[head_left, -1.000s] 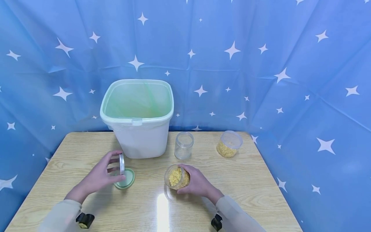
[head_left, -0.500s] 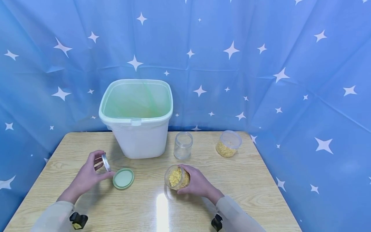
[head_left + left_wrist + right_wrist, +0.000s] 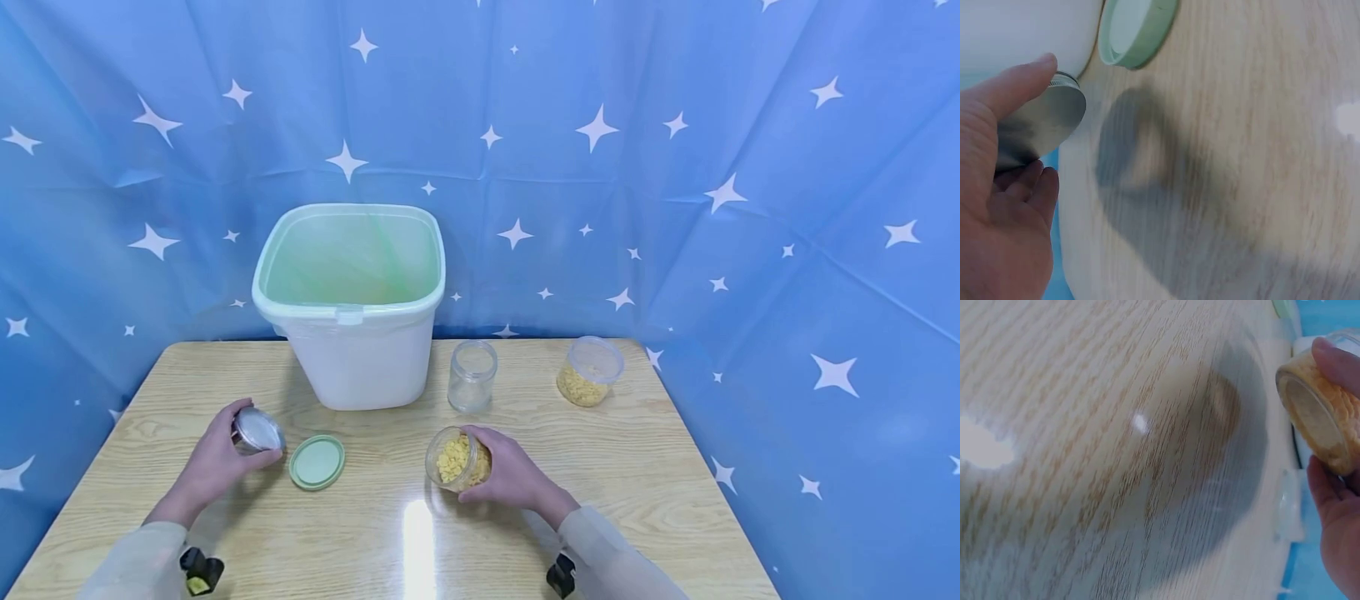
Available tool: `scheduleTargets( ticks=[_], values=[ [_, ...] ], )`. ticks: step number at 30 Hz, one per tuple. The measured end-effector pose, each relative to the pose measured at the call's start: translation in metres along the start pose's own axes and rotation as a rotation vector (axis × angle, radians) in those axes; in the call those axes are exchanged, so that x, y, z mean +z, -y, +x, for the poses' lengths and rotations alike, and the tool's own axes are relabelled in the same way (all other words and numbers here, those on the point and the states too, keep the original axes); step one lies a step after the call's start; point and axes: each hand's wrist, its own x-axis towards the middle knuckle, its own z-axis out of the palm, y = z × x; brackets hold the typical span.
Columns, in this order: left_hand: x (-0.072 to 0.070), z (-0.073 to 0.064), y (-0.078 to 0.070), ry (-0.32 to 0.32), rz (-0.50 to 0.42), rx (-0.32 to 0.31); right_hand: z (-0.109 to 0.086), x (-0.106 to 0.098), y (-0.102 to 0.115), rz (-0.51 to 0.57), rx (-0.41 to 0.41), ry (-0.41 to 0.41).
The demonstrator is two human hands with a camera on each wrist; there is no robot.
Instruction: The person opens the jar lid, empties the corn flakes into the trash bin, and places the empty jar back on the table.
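Note:
My left hand (image 3: 217, 458) holds a round silver metal lid (image 3: 258, 430) by its edge, thumb on one side and fingers on the other. In the left wrist view the lid (image 3: 1047, 122) is over the table, with its shadow below. A green-rimmed lid (image 3: 317, 462) lies flat just right of that hand. My right hand (image 3: 510, 468) grips a clear jar of yellow flakes (image 3: 453, 458), tilted with its mouth toward the left. The right wrist view shows the base of this jar (image 3: 1313, 415) between thumb and fingers, raised off the table.
A large white bin (image 3: 356, 367) with a pale green inside stands at the back left. Beside it is a clear glass jar (image 3: 471, 387). Farther right sits a clear tub (image 3: 581, 387) partly filled with yellow flakes. A star-patterned blue curtain hangs behind the wooden table (image 3: 637, 500).
My left hand has moved left, away from the green-rimmed lid, and the silver lid has turned from edge-on to showing its flat face. The right hand and its jar have stayed nearly still.

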Motion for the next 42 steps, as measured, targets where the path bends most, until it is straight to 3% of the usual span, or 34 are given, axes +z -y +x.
scheduleTargets(
  ticks=[15, 19, 25, 32, 42],
  values=[
    [0.010, -0.001, 0.022, 0.010, -0.021, -0.034, -0.002, 0.001, 0.000, 0.013, 0.001, 0.003],
    [0.010, 0.000, 0.026, 0.027, 0.050, -0.046, -0.002, 0.001, 0.000, 0.008, -0.001, 0.003],
    [0.009, 0.001, 0.028, 0.051, 0.225, -0.035, -0.002, 0.001, 0.000, 0.008, 0.013, 0.013],
    [0.009, 0.000, 0.029, 0.053, 0.329, -0.049, -0.002, 0.002, 0.001, 0.023, 0.019, 0.018],
    [0.009, 0.000, 0.030, 0.048, 0.348, -0.042, -0.003, 0.001, 0.002, 0.021, 0.025, 0.020]
  ],
)
